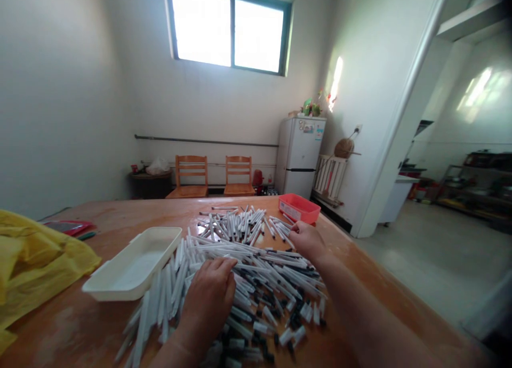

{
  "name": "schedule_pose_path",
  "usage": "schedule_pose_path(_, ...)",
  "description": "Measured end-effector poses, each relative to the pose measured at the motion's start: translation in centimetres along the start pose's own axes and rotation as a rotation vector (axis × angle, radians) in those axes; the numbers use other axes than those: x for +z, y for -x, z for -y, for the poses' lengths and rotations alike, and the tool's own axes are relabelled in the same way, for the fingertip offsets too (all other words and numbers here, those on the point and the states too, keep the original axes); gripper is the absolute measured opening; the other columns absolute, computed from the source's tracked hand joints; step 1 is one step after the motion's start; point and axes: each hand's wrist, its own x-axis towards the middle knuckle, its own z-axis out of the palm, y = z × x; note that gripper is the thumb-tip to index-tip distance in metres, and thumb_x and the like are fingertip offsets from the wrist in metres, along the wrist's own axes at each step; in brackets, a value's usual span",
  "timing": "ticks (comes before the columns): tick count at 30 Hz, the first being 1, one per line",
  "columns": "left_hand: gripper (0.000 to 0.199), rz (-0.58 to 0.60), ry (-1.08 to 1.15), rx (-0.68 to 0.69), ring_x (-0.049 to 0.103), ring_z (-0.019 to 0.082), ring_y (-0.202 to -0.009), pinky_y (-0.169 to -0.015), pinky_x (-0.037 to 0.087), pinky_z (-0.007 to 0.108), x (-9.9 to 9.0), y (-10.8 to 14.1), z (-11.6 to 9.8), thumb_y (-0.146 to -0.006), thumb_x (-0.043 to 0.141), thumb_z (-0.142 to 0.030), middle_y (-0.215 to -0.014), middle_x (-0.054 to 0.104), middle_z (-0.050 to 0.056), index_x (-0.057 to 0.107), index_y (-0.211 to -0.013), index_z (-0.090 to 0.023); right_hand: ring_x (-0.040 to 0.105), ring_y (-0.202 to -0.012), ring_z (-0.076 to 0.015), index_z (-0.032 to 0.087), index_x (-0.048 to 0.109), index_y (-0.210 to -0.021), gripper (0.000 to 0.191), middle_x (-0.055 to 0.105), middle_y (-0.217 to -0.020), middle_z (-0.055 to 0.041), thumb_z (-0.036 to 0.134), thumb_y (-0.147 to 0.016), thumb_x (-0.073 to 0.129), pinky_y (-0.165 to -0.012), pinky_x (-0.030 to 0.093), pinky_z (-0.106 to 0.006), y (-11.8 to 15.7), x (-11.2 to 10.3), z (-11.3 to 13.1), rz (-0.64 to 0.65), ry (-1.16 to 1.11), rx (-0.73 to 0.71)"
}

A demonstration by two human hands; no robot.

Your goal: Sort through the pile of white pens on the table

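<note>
Head view showed white pens (262, 257) heaped on the desk (76, 325), likely light, stiff, slippery, best pinched mid-barrel, by the curled left hand (211, 293) and narrowed right hand (310, 242), grips hidden.

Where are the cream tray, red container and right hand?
Cream tray (136, 262): head view, on its bare floor.
Red container (307, 216): head view, on its near wall.
Right hand (308, 241): head view, on its back.

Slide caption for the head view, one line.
Left hand over a heap of pen parts, right hand at its right side near a red bin; cream tray at left.
</note>
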Motion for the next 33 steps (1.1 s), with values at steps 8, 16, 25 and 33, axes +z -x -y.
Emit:
schedule_pose_path(8,0.031,-0.034,0.015,0.002,0.06,0.026,-0.104,-0.094,0.046,0.043,-0.2,0.1,0.0,-0.092,0.047,-0.017,-0.111,0.07,0.008,0.068,-0.113,-0.024,0.064,-0.105,-0.0236,0.015,0.066,-0.112,0.028,0.067,-0.116,-0.0098,0.037,-0.095,0.062,-0.092,0.051,-0.044,-4.0,4.7,0.4,0.218,0.24,0.137)
schedule_pose_path(16,0.028,-0.04,0.051,-0.027,0.061,0.027,-0.104,-0.094,0.047,0.045,-0.7,0.2,-0.3,-0.093,0.047,-0.022,-0.109,0.07,0.009,0.069,-0.112,-0.023,0.062,-0.111,-0.0275,0.013,0.068,-0.111,0.03,0.066,-0.119,-0.0137,0.035,-0.09,0.066,-0.092,0.049,-0.044,-3.8,4.6,1.4,0.255,0.223,0.171)
schedule_pose_path(25,0.039,-0.11,0.73,-0.439,0.066,0.024,-0.097,-0.084,0.049,0.037,-1.1,-0.7,0.3,-0.091,0.055,-0.045,-0.112,0.072,0.01,0.066,-0.119,-0.02,0.057,-0.061,-0.0117,0.015,0.066,-0.08,0.022,0.064,-0.071,-0.0031,0.034,-0.085,0.056,-0.054,0.038,-0.021,4.1,-0.1,5.0,0.441,-0.284,-0.04)
schedule_pose_path(33,0.034,-0.159,1.541,-0.716,0.06,0.008,-0.067,-0.057,0.041,0.02,-2.5,-1.1,0.4,-0.082,0.072,-0.037,-0.107,0.073,0.006,0.061,-0.108,-0.02,0.036,-0.039,-0.0036,0.017,0.055,-0.073,0.016,0.051,-0.055,0.006,0.031,-0.075,0.064,-0.038,0.022,-0.015,12.1,0.5,7.0,1.0,-1.09,0.116)
